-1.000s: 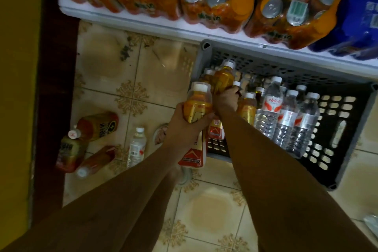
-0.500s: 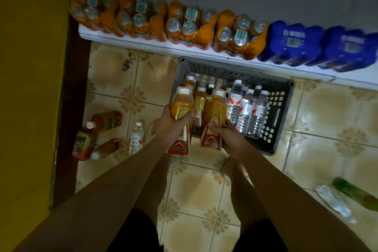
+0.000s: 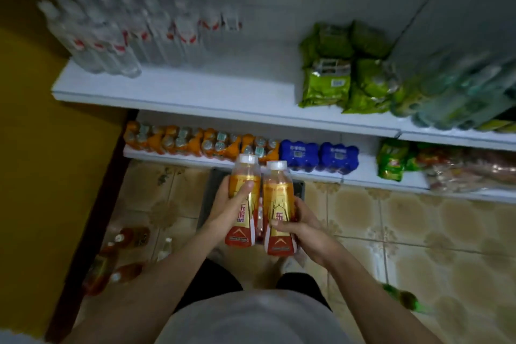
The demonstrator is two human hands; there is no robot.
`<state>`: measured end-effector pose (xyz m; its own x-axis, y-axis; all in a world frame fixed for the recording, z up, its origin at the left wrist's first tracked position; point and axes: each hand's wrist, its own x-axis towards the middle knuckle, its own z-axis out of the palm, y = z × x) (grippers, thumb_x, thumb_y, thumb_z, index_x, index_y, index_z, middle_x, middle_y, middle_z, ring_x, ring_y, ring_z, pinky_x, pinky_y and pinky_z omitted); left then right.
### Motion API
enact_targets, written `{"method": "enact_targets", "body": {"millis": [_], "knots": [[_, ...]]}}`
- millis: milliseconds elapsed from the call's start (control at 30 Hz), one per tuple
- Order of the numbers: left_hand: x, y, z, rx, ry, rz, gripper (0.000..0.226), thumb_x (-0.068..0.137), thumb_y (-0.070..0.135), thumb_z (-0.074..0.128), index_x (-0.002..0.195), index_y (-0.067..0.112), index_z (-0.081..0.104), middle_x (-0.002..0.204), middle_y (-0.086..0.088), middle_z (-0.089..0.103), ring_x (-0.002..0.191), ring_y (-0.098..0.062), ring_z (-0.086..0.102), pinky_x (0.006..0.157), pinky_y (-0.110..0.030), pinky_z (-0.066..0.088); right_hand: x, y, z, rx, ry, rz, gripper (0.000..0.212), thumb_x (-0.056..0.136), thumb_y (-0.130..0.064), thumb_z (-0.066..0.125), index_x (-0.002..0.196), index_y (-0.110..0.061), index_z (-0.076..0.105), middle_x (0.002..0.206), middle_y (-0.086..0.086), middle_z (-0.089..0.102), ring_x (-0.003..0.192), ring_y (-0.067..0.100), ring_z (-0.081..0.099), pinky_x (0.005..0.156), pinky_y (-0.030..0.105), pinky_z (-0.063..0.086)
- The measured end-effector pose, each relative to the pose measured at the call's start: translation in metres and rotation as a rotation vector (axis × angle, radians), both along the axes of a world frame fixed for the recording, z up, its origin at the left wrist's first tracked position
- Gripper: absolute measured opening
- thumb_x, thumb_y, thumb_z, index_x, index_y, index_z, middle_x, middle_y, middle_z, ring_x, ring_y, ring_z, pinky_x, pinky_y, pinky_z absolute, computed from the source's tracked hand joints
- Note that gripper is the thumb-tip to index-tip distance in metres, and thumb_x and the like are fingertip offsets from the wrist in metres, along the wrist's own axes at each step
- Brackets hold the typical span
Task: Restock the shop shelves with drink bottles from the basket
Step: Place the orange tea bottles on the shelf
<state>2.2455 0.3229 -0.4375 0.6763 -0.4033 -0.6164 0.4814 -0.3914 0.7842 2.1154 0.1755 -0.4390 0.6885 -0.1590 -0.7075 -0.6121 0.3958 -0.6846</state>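
Note:
My left hand grips an orange drink bottle with a white cap and red base. My right hand grips a second bottle of the same kind. Both bottles are upright, side by side, at waist height above the grey basket, which is mostly hidden behind them. In front stands a white middle shelf with clear water bottles at its left and a bare stretch in the middle. The bottom shelf holds orange drink packs and blue packs.
Green snack bags and blurred greenish bottles fill the middle shelf's right side. Several loose bottles lie on the tiled floor at the left by a yellow wall. A green bottle lies on the floor at the right.
Both hands have lifted the two orange bottles out of the basket and upward. The view has risen from the basket to the middle shelf.

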Motion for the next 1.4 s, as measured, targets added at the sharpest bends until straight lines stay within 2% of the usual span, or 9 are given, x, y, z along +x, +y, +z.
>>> {"method": "enact_targets", "body": {"millis": [133, 233, 367, 533, 700, 1000, 1167, 1300, 1400], "knots": [[0.003, -0.018, 0.067, -0.097, -0.101, -0.081, 0.036, 0.091, 0.049, 0.060, 0.122, 0.044, 0.043, 0.107, 0.018, 0.064, 0.091, -0.004, 0.067, 0.069, -0.023, 0.048, 0.000, 0.003, 0.056, -0.108, -0.097, -0.095, 0.091, 0.060, -0.025, 0.093, 0.136, -0.021, 0.044, 0.123, 0.007, 0.068, 0.110, 0.025, 0.069, 0.095, 0.053, 0.054], [0.014, -0.022, 0.118, -0.122, -0.194, -0.142, 0.034, 0.092, 0.050, 0.058, 0.115, 0.044, 0.034, 0.100, 0.028, 0.049, 0.086, 0.009, 0.048, 0.074, -0.022, 0.043, 0.010, 0.007, 0.097, -0.183, -0.173, -0.195, 0.084, 0.058, -0.020, 0.090, 0.131, -0.023, 0.048, 0.116, 0.004, 0.071, 0.102, 0.021, 0.072, 0.087, 0.043, 0.059], [0.040, -0.027, 0.178, -0.241, -0.286, -0.199, 0.061, 0.070, 0.064, 0.064, 0.123, 0.037, 0.049, 0.115, 0.003, 0.069, 0.097, -0.015, 0.070, 0.090, -0.045, 0.057, 0.029, 0.004, 0.153, -0.277, -0.274, -0.235, 0.085, 0.057, -0.021, 0.091, 0.130, -0.026, 0.049, 0.117, 0.002, 0.070, 0.102, 0.018, 0.072, 0.084, 0.039, 0.059], [0.070, -0.044, 0.247, -0.392, -0.423, -0.267, 0.049, 0.075, 0.054, 0.067, 0.118, 0.035, 0.051, 0.107, 0.001, 0.071, 0.087, -0.010, 0.074, 0.069, -0.027, 0.060, 0.049, -0.012, 0.220, -0.427, -0.404, -0.295, 0.072, 0.070, -0.014, 0.088, 0.127, -0.030, 0.048, 0.118, -0.001, 0.069, 0.104, 0.017, 0.070, 0.088, 0.048, 0.059], [0.095, -0.072, 0.309, -0.526, -0.522, -0.330, 0.062, 0.075, 0.046, 0.070, 0.128, 0.023, 0.050, 0.111, -0.003, 0.072, 0.092, -0.015, 0.074, 0.072, -0.030, 0.061, 0.068, -0.035, 0.278, -0.551, -0.524, -0.360, 0.070, 0.069, -0.012, 0.088, 0.126, -0.029, 0.050, 0.113, -0.005, 0.071, 0.103, 0.013, 0.070, 0.092, 0.045, 0.057], [0.131, -0.149, 0.359, -0.560, -0.687, -0.325, 0.068, 0.073, 0.043, 0.075, 0.132, 0.021, 0.049, 0.110, 0.006, 0.071, 0.090, -0.001, 0.072, 0.067, -0.018, 0.056, 0.104, -0.121, 0.331, -0.631, -0.609, -0.438, 0.072, 0.068, -0.013, 0.088, 0.127, -0.028, 0.049, 0.116, -0.001, 0.069, 0.105, 0.018, 0.068, 0.090, 0.045, 0.058], [0.151, -0.192, 0.361, -0.514, -0.710, -0.257, 0.068, 0.073, 0.050, 0.072, 0.132, 0.026, 0.048, 0.112, 0.004, 0.071, 0.094, -0.005, 0.072, 0.073, -0.022, 0.058, 0.128, -0.210, 0.345, -0.670, -0.618, -0.457, 0.068, 0.074, -0.012, 0.084, 0.129, -0.027, 0.047, 0.117, -0.006, 0.065, 0.107, 0.016, 0.064, 0.082, 0.035, 0.055], [0.164, -0.228, 0.365, -0.482, -0.723, -0.200, 0.060, 0.075, 0.048, 0.071, 0.127, 0.026, 0.049, 0.109, 0.006, 0.070, 0.089, -0.001, 0.071, 0.065, -0.017, 0.056, 0.156, -0.288, 0.351, -0.722, -0.619, -0.438, 0.073, 0.074, -0.006, 0.084, 0.134, -0.021, 0.045, 0.117, -0.004, 0.064, 0.109, 0.017, 0.063, 0.091, 0.042, 0.053], [0.173, -0.250, 0.366, -0.461, -0.724, -0.170, 0.056, 0.075, 0.052, 0.070, 0.124, 0.036, 0.048, 0.112, 0.009, 0.069, 0.097, -0.004, 0.069, 0.076, -0.024, 0.058, 0.177, -0.331, 0.354, -0.689, -0.628, -0.427, 0.067, 0.074, 0.001, 0.082, 0.127, -0.017, 0.046, 0.114, 0.000, 0.064, 0.107, 0.023, 0.062, 0.096, 0.049, 0.051]]}}
